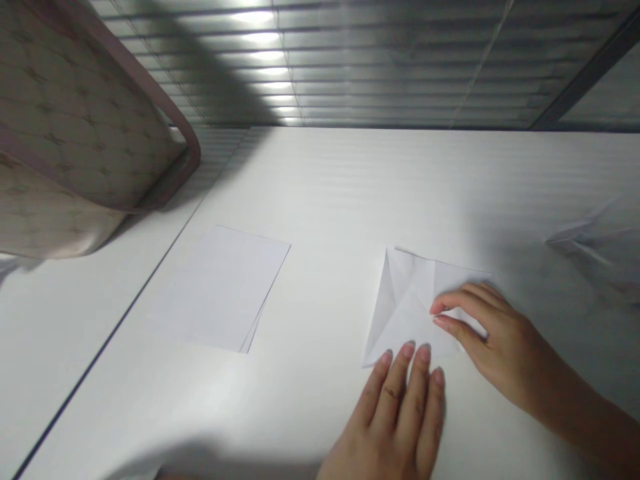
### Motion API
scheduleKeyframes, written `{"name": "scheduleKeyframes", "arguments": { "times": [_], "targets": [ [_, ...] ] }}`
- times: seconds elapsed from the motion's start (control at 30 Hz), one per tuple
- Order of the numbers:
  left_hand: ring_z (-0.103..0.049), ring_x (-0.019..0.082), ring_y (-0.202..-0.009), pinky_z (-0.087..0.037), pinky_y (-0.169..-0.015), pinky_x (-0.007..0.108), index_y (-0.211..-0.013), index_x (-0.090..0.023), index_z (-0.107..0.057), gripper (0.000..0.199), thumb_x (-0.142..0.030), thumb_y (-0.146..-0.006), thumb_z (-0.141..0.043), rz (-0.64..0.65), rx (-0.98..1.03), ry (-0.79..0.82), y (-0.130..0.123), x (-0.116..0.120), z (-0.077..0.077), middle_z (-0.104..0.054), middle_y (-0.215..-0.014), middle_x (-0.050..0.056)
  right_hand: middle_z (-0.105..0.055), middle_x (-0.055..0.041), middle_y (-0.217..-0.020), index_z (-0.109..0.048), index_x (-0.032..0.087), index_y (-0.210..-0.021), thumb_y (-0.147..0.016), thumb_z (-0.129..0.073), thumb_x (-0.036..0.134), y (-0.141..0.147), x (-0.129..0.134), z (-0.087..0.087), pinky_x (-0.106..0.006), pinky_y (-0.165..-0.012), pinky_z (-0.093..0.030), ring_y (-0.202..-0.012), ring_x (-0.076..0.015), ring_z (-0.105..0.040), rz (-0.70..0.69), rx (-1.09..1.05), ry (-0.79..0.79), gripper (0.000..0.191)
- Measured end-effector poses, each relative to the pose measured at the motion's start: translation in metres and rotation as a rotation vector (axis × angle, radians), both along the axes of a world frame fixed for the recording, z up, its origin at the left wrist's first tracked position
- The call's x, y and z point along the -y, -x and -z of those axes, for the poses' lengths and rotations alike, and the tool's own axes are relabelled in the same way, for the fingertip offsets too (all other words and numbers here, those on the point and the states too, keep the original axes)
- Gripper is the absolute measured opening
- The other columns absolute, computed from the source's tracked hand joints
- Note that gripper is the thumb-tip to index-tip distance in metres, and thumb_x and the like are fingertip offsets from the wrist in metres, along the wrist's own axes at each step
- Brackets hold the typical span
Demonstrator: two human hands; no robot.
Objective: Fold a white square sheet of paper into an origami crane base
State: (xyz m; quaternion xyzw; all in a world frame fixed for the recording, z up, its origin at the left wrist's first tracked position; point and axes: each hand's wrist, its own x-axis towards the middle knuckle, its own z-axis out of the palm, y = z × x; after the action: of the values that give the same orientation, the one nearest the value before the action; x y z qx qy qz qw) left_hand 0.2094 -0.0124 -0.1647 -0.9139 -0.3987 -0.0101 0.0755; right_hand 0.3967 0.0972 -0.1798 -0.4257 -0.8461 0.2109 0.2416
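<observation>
A creased white paper (400,320) lies on the white table, its left side folded into a narrow triangular flap. My left hand (400,413) rests flat with fingers spread, the fingertips on the paper's near edge. Over the paper's right part, my right hand (495,333) pinches a bit of the paper between thumb and index finger near the middle crease. The paper's right portion is partly hidden under that hand.
A few white sheets (220,287) lie stacked to the left. A patterned bag (85,120) stands at the back left. Folded white paper (580,233) is at the far right. Window blinds (350,67) border the table's back edge.
</observation>
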Motion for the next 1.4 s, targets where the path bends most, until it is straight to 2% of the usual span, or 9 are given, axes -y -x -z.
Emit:
{"name": "scheduleKeyframes", "arguments": {
  "times": [0.27,0.47,0.57,0.8,0.93,1.1,1.4],
  "targets": [
    [-0.043,0.029,-0.130,-0.026,-0.108,0.040,-0.139,-0.006,-0.040,0.049,-0.029,-0.097,-0.034,-0.009,0.021,0.062,0.005,0.000,-0.003,-0.044,-0.144,0.016,-0.065,-0.0023,-0.084,-0.057,0.023,-0.089,-0.088,-0.052,0.019,0.000,-0.002,0.000,-0.035,-0.077,-0.046,-0.084,-0.0203,-0.062,-0.009,0.000,0.030,0.006],
    [-0.039,0.029,-0.133,-0.027,-0.109,0.037,-0.138,-0.003,-0.041,0.074,-0.060,-0.094,-0.027,-0.022,0.042,0.069,0.010,0.007,-0.004,-0.043,-0.144,0.018,-0.067,-0.0028,-0.084,-0.059,0.024,-0.087,-0.088,-0.053,0.021,-0.001,-0.003,0.001,-0.036,-0.076,-0.047,-0.084,-0.0211,-0.063,-0.020,-0.003,0.018,0.007],
    [-0.039,0.029,-0.133,-0.027,-0.110,0.036,-0.137,-0.003,-0.044,0.080,-0.066,-0.091,-0.024,-0.048,0.046,0.077,0.012,0.011,-0.005,-0.044,-0.143,0.018,-0.067,-0.0035,-0.086,-0.058,0.024,-0.088,-0.089,-0.052,0.022,-0.001,-0.002,0.002,-0.036,-0.077,-0.047,-0.085,-0.0214,-0.063,-0.016,-0.013,0.031,0.007],
    [-0.040,0.027,-0.132,-0.029,-0.109,0.033,-0.134,-0.003,-0.047,0.081,-0.068,-0.089,-0.030,-0.117,0.057,0.050,0.025,0.020,-0.009,-0.046,-0.142,0.017,-0.067,-0.0033,-0.086,-0.059,0.024,-0.087,-0.088,-0.053,0.023,-0.002,-0.002,0.003,-0.037,-0.076,-0.048,-0.084,-0.0217,-0.063,-0.009,-0.025,0.020,0.006],
    [-0.042,0.026,-0.129,-0.029,-0.107,0.032,-0.132,-0.006,-0.051,0.075,-0.065,-0.090,-0.030,-0.129,0.057,-0.036,0.027,0.022,-0.008,-0.048,-0.142,0.013,-0.067,-0.0030,-0.085,-0.059,0.024,-0.087,-0.088,-0.053,0.024,-0.003,-0.002,0.004,-0.037,-0.076,-0.049,-0.083,-0.0216,-0.063,-0.015,-0.029,0.006,0.006],
    [-0.050,0.022,-0.112,-0.029,-0.101,0.034,-0.126,-0.012,-0.059,0.068,-0.064,-0.090,-0.034,-0.174,0.059,-0.109,0.029,0.025,-0.008,-0.054,-0.137,0.007,-0.066,-0.0033,-0.086,-0.059,0.024,-0.087,-0.089,-0.052,0.023,-0.002,-0.002,0.005,-0.038,-0.076,-0.048,-0.084,-0.0216,-0.062,-0.007,-0.032,0.009,0.007],
    [-0.049,0.018,-0.086,-0.034,-0.079,0.038,-0.122,-0.013,-0.060,0.059,-0.059,-0.087,-0.046,-0.367,0.151,-0.120,0.029,0.038,-0.007,-0.058,-0.132,0.000,-0.066,-0.0037,-0.088,-0.057,0.024,-0.090,-0.090,-0.051,0.024,-0.002,-0.001,0.004,-0.039,-0.079,-0.046,-0.087,-0.0227,-0.062,-0.007,-0.018,0.032,0.006]
  ]
}}
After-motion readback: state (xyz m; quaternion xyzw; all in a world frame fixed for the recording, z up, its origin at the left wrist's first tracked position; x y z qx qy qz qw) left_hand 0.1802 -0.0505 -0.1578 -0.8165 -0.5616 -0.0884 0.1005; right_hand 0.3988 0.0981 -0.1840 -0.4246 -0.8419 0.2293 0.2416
